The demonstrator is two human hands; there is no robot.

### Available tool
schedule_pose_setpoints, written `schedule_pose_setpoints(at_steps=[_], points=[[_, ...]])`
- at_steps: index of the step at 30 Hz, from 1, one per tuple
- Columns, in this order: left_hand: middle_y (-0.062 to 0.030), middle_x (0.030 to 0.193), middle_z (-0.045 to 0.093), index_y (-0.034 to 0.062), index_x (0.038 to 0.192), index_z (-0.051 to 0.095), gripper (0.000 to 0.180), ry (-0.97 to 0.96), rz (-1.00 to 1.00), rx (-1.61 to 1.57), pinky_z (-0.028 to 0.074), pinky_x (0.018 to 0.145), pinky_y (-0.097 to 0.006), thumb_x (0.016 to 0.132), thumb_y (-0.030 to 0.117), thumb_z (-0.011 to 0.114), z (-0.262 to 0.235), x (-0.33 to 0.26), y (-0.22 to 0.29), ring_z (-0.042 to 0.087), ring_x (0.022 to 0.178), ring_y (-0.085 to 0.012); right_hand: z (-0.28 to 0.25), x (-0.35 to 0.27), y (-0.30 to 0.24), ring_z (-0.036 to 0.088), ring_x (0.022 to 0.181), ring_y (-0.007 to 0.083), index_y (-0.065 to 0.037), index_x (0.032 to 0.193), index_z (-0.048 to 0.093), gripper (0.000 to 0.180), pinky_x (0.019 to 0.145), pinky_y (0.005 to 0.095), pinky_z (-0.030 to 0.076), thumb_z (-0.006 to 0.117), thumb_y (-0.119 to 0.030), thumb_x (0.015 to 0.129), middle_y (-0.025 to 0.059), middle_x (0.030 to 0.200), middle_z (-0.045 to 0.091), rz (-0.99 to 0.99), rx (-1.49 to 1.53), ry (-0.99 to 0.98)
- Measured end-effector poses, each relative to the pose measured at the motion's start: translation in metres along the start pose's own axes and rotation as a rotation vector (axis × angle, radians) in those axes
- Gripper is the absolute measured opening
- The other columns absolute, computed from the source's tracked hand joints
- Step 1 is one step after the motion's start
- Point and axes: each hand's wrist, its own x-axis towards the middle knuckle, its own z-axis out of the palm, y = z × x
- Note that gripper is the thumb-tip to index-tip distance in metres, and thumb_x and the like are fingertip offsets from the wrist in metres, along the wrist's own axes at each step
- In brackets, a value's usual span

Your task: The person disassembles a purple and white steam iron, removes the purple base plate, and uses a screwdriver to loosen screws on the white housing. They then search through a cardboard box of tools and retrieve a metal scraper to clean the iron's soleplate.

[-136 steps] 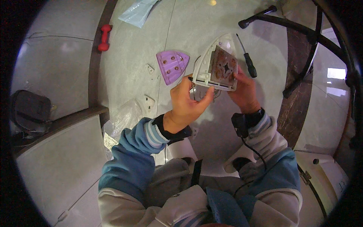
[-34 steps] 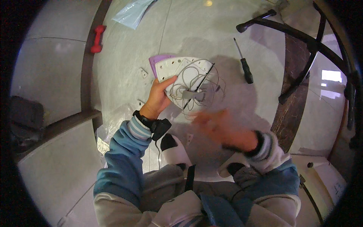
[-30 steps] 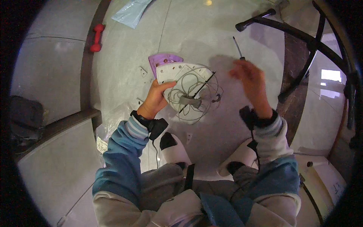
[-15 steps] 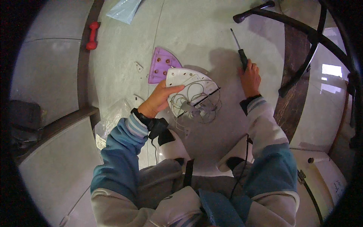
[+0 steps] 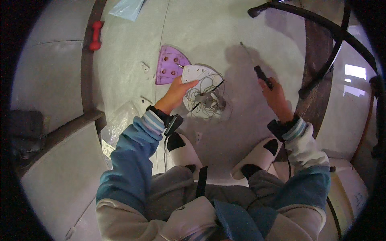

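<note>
My left hand grips the left edge of a white fan-shaped plastic panel, thumb on top. A tangled grey cable lies across that panel and hides much of it. Beyond it, on the floor, rests a purple fan-shaped panel with several brownish round spots. Off to the right, my right hand is closed round the black handle of a screwdriver. Its thin shaft points away and to the left, apart from the panel.
Small white pieces lie left of the purple panel. A clear plastic bag is beside my left arm. A red dumbbell sits at far left, a pale blue bag at the top. Black metal legs stand at upper right.
My right hand has moved right and nearer to me, and the screwdriver leans more to the left. The white panel has shifted and turned a little in my left hand.
</note>
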Motion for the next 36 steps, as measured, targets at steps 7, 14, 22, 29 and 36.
schedule_pose_setpoints(at_steps=[7, 14, 22, 29, 36], points=[[-0.0095, 0.111, 0.062, -0.0027, 0.114, 0.056, 0.033, -0.004, 0.004, 0.004, 0.046, 0.086, -0.030, 0.084, 0.009, 0.062, -0.009, 0.020, -0.016, 0.059, 0.098, -0.0177, 0.028, -0.046, -0.006, 0.053, 0.056, 0.0215, -0.004, 0.101, 0.060, 0.032, 0.053, 0.0344, 0.042, 0.061, -0.032, 0.086, 0.0131, 0.065, 0.057, -0.096, 0.072, -0.127], [-0.0091, 0.112, 0.061, -0.0024, 0.116, 0.055, 0.035, -0.025, 0.016, 0.108, 0.045, 0.087, -0.030, 0.084, 0.010, 0.062, -0.010, 0.025, -0.012, 0.058, 0.100, -0.0171, 0.034, -0.042, -0.012, 0.057, 0.058, 0.0273, -0.005, 0.106, 0.060, 0.033, 0.055, 0.0358, 0.045, 0.061, -0.030, 0.085, 0.0147, 0.068, 0.059, -0.209, 0.057, -0.173], [-0.0088, 0.111, 0.061, -0.0020, 0.117, 0.054, 0.036, -0.015, -0.019, 0.073, 0.044, 0.088, -0.030, 0.084, 0.011, 0.062, -0.006, 0.026, -0.008, 0.057, 0.100, -0.0166, 0.040, -0.057, -0.011, 0.062, 0.066, 0.0362, -0.007, 0.108, 0.058, 0.033, 0.058, 0.0411, 0.048, 0.059, -0.031, 0.085, 0.0185, 0.074, 0.062, -0.277, -0.064, -0.134], [-0.0080, 0.109, 0.062, -0.0018, 0.115, 0.056, 0.035, -0.025, 0.037, 0.126, 0.045, 0.086, -0.029, 0.084, 0.013, 0.063, -0.009, 0.027, -0.012, 0.058, 0.097, -0.0159, 0.042, -0.060, -0.008, 0.061, 0.068, 0.0383, -0.008, 0.109, 0.057, 0.034, 0.058, 0.0433, 0.048, 0.060, -0.031, 0.084, 0.0199, 0.075, 0.062, -0.265, -0.036, -0.136], [-0.0062, 0.104, 0.064, -0.0015, 0.112, 0.058, 0.033, -0.007, 0.136, 0.304, 0.045, 0.083, -0.028, 0.083, 0.016, 0.064, -0.007, 0.025, -0.012, 0.058, 0.094, -0.0138, 0.037, -0.067, -0.016, 0.061, 0.059, 0.0344, -0.009, 0.112, 0.053, 0.036, 0.054, 0.0436, 0.049, 0.060, -0.031, 0.084, 0.0140, 0.075, 0.062, -0.507, -0.455, 0.090]])
